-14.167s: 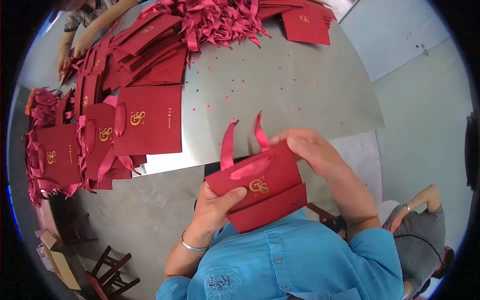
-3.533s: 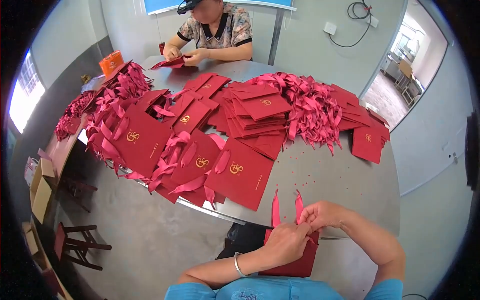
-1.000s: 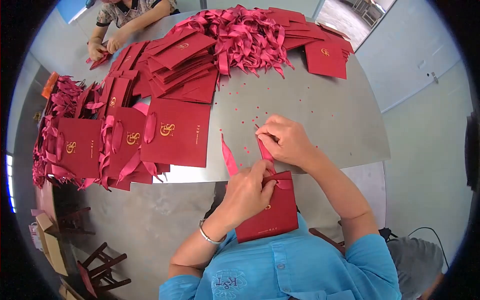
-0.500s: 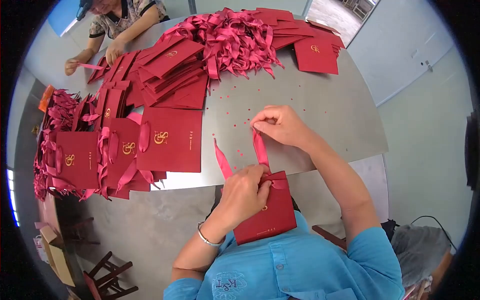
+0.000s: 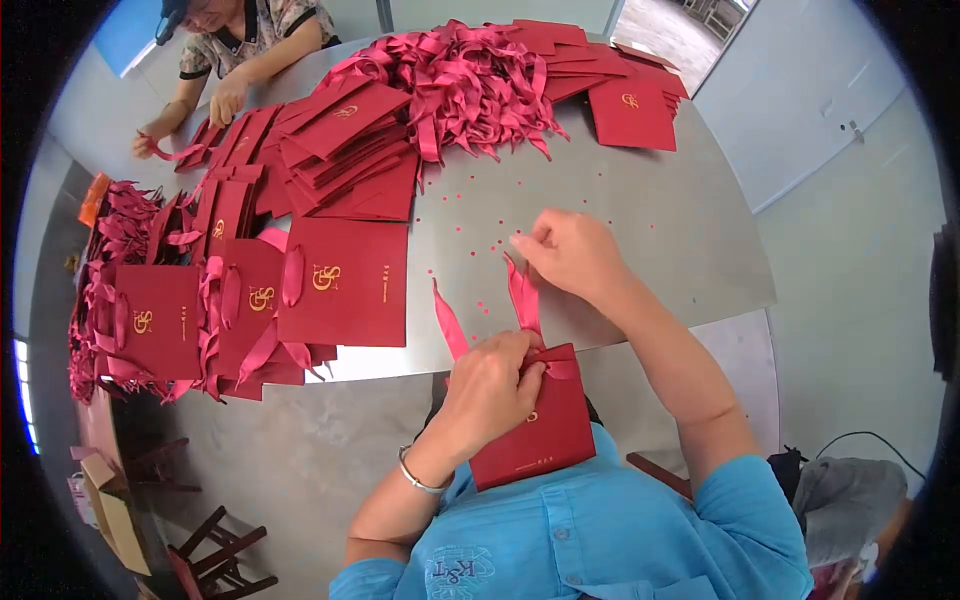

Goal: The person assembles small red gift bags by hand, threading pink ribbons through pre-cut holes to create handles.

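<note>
In my left hand (image 5: 490, 385) is a small red paper gift bag (image 5: 535, 435) with gold lettering, gripped at its top edge with my thumb across the front. My fingers partly cover the bag and its lettering. Two loose ends of pink ribbon (image 5: 522, 300) stand up from the bag's top, one on each side of my left fingers. Just above the right-hand ribbon end, my right hand (image 5: 572, 255) is closed with its fingers curled in. The ribbon tip shows apart from those fingertips, and nothing is visible in them.
Stacked red bags (image 5: 345, 275) cover the table's left side, many with ribbons fitted. A heap of pink ribbons (image 5: 475, 85) lies at the back, beside more bags (image 5: 632, 112). Small red dots are scattered over the metal tabletop (image 5: 690, 240). Across the table, another person's hands (image 5: 228, 98) handle a ribbon.
My right hand has let go of the ribbon end and moved slightly up and right. My left hand keeps its hold on the bag. The other person's ribbon has shifted.
</note>
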Demonstrator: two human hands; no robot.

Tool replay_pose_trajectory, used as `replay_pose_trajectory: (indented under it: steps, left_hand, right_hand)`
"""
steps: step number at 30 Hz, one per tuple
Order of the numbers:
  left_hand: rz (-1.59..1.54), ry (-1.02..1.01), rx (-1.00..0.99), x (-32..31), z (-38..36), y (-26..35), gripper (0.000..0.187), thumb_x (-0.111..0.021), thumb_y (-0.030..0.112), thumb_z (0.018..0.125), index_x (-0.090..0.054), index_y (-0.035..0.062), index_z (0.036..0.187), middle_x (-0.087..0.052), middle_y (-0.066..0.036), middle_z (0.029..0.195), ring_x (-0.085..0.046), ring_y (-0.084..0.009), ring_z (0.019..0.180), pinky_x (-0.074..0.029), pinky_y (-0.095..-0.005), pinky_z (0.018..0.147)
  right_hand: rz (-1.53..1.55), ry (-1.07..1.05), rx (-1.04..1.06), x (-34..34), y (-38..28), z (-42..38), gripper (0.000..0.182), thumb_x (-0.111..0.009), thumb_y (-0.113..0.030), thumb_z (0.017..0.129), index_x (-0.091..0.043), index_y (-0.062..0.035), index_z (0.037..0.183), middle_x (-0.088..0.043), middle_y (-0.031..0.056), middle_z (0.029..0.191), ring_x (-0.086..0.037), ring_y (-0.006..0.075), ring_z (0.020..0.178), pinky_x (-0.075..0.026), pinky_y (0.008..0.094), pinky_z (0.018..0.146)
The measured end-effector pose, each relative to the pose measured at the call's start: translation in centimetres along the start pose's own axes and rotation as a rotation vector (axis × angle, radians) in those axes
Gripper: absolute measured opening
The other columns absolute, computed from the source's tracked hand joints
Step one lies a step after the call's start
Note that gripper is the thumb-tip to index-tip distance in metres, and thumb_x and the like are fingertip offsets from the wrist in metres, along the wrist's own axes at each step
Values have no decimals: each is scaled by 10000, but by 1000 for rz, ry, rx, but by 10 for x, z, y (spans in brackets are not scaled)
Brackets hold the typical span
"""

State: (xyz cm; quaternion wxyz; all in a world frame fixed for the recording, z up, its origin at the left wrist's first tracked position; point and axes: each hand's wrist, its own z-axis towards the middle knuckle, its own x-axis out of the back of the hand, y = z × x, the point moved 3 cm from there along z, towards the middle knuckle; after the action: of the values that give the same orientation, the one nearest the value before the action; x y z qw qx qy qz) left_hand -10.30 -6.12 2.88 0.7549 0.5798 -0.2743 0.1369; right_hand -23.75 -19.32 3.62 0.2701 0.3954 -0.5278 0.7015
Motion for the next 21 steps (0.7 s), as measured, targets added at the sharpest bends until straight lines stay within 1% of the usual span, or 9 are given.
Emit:
replay_pose_trajectory:
  steps: [1, 3, 7, 9, 10, 12, 16, 19, 21]
  left_hand:
    - [-2, -10, 9, 0, 0, -1, 223, -676, 69, 785, -629, -2, 991, -673, -172, 892, -665, -336, 829, -529, -398, 730]
    - [0, -6, 7, 1, 0, 0, 222, -676, 70, 784, -629, -2, 989, -672, -172, 890, -663, -338, 829, -527, -400, 730]
    - [5, -17, 9, 0, 1, -1, 221, -675, 67, 781, -628, -1, 986, -670, -171, 885, -657, -341, 830, -525, -404, 727]
    - [-5, -11, 11, 1, 0, 1, 223, -676, 66, 779, -628, -1, 986, -669, -170, 884, -657, -340, 830, -525, -403, 726]
    - [-13, -5, 12, 2, 0, 1, 225, -677, 65, 778, -628, -2, 987, -669, -169, 882, -656, -340, 831, -525, -403, 724]
    - [-8, 2, 6, 2, 0, 1, 226, -677, 64, 777, -628, -1, 988, -669, -168, 882, -656, -341, 829, -525, -403, 723]
    - [0, 0, -2, 0, 0, -1, 231, -677, 61, 775, -630, -1, 993, -666, -169, 886, -653, -346, 824, -522, -407, 719]
    - [-10, 15, -16, -1, 0, -1, 208, -674, 58, 776, -637, 1, 973, -664, -168, 885, -648, -350, 822, -520, -411, 717]
    - [-14, 18, -26, 0, -1, -1, 195, -673, 57, 777, -641, 2, 961, -662, -167, 883, -646, -352, 819, -519, -412, 716]
  right_hand:
    - [-1, -3, 2, -1, 2, 0, 272, -711, -267, 816, -637, -8, 782, -672, 103, 680, -639, 223, 592, -492, 349, 565]
    - [138, 30, 63, -2, 6, -1, 297, -709, -292, 816, -623, -9, 786, -660, 104, 651, -632, 236, 580, -484, 355, 556]
    - [176, -57, 1, -5, 4, -3, 304, -711, -300, 810, -618, -14, 768, -648, 112, 638, -626, 254, 574, -484, 361, 559]
    - [-9, 7, 7, -1, -1, -4, 309, -712, -307, 795, -625, -17, 737, -644, 122, 638, -626, 260, 576, -485, 366, 559]
    - [-9, 6, 9, -1, -1, -4, 309, -712, -307, 795, -625, -17, 737, -644, 122, 638, -626, 260, 576, -485, 366, 559]
    - [-180, -20, 13, -2, 2, -3, 320, -713, -328, 776, -642, -23, 710, -645, 133, 643, -630, 272, 584, -487, 377, 563]
    - [-94, -88, -38, -4, -1, -4, 308, -704, -327, 760, -658, -28, 700, -650, 135, 650, -634, 280, 595, -495, 380, 575]
    - [-114, -119, -48, -3, -4, -3, 270, -696, -296, 749, -665, -30, 711, -656, 133, 653, -639, 269, 600, -503, 374, 588]
    - [-66, -150, -90, -2, -4, -4, 246, -693, -272, 740, -673, -27, 722, -664, 130, 663, -645, 258, 607, -510, 370, 600]
